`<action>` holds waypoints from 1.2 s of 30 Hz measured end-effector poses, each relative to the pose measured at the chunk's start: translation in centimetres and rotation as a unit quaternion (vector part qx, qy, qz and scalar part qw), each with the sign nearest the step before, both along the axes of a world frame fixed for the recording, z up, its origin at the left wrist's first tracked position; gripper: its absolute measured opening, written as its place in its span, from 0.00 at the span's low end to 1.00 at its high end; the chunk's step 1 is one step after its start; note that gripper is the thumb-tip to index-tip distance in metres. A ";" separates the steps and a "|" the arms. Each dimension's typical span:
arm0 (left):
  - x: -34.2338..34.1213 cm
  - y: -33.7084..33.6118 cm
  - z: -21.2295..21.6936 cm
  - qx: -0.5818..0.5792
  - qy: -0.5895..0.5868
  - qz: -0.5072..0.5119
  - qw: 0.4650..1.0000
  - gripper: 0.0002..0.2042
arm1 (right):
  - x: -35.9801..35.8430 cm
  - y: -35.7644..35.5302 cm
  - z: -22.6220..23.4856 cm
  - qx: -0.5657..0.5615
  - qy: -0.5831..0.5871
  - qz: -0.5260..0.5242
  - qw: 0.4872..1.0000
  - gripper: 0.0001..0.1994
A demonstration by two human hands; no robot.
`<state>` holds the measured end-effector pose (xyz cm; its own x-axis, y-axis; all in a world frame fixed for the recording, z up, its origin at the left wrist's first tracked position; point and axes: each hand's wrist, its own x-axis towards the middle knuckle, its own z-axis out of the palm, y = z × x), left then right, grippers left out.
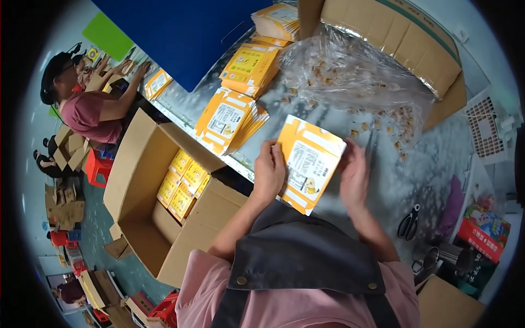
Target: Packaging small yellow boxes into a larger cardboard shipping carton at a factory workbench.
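A flat yellow and white carton [308, 162] is held up over the grey table [432, 147] between both my hands. My left hand [269, 170] grips its left edge. My right hand [354, 176] grips its right edge. Behind the carton lies a clear plastic bag [355, 76] with several small brown pieces inside. Stacks of the same flat yellow cartons [229, 119] lie to the left on the table.
An open cardboard box [143, 186] at my left holds several filled yellow cartons [183, 183]. A large cardboard box [404, 38] stands behind the bag. Black scissors [408, 222] and a metal cup [445, 257] lie at right. Another person [90, 104] works at far left.
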<state>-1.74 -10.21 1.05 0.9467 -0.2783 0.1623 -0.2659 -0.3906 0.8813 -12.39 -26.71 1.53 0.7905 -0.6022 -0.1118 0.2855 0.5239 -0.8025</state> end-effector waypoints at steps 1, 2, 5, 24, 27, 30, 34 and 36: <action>-0.4 -0.5 0.8 -0.018 0.018 -0.004 1.000 0.13 | -0.9 1.0 -0.6 -0.101 0.019 -0.008 0.995 0.27; -1.0 -1.0 1.2 -0.020 0.019 -0.008 1.000 0.13 | -1.6 1.9 -1.4 -0.201 0.038 -0.013 0.979 0.30; -2.9 -1.4 2.2 0.025 0.053 -0.026 0.998 0.17 | -1.7 2.3 -1.1 -0.247 0.049 -0.012 0.968 0.30; -4.2 -0.8 1.7 -0.061 0.007 -0.122 0.991 0.21 | -0.7 2.0 -1.4 -0.350 0.081 0.033 0.933 0.26; -4.5 -1.0 1.5 -0.069 0.049 -0.078 0.993 0.12 | -1.4 1.4 -1.0 -0.316 0.077 0.087 0.942 0.21; -4.3 -0.6 -0.2 -0.092 0.044 -0.079 0.992 0.13 | -2.1 1.4 -1.3 -0.329 0.073 0.098 0.936 0.19; -4.2 -1.3 1.0 -0.152 0.078 -0.053 0.984 0.12 | -1.9 1.3 -1.0 -0.438 0.181 0.084 0.876 0.15; -4.4 -1.7 1.3 -0.215 0.075 -0.016 0.974 0.12 | -0.8 2.4 -0.2 -0.401 0.035 -0.043 0.915 0.11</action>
<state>-6.13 -11.93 2.36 0.9606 -0.2447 0.1316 -0.1281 0.0303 0.9913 -13.15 -24.35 1.33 0.7440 -0.5724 0.3447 0.2321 -0.2624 -0.9366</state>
